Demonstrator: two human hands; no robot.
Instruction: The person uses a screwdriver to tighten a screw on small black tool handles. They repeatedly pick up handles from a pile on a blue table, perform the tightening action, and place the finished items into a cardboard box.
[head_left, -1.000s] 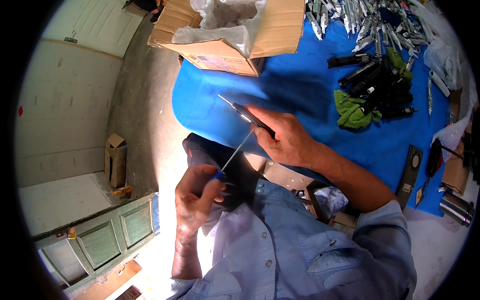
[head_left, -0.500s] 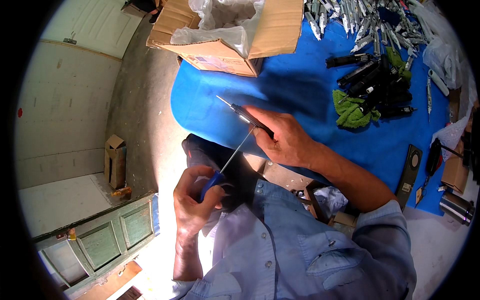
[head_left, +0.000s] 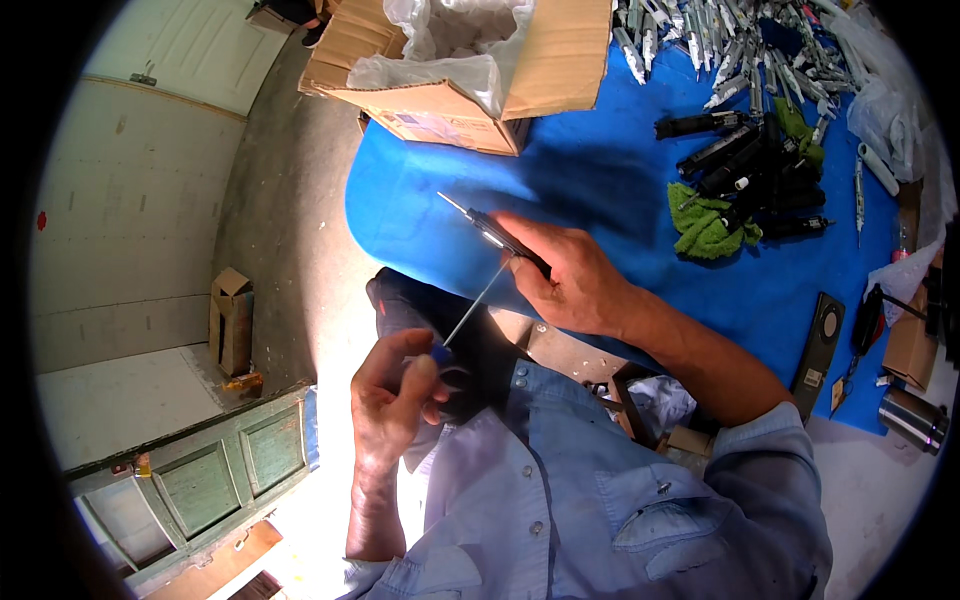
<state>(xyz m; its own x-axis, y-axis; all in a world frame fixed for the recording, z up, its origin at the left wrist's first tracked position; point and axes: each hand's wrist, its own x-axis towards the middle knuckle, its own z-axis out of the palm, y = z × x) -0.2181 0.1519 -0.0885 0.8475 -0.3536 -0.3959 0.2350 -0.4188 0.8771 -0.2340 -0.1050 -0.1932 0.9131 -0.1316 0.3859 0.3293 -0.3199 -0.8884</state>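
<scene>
My left hand [head_left: 395, 395] is closed round the blue handle of a screwdriver [head_left: 474, 308], its thumb lying over the handle. The thin metal shaft slants up to the right, and its tip meets the side of a slim dark device [head_left: 508, 240]. That device is pen-shaped, with a thin pointed rod standing out of its far end toward the upper left; I cannot make out its exact kind. My right hand [head_left: 575, 275] grips it above the near edge of the blue-covered table [head_left: 450, 215], with fingers behind it and the thumb near the screwdriver tip.
An open cardboard box [head_left: 450, 125] lined with clear plastic stands at the table's far left. Several black devices [head_left: 745, 165] lie by a green cloth [head_left: 705, 225] to the right. Behind them is a heap of grey-white pen-like parts [head_left: 720, 45]. A metal cylinder [head_left: 912, 418] lies far right.
My left hand's fingers and thumb have shifted round the screwdriver handle, now covering more of it. The right hand and the device stay nearly where they were.
</scene>
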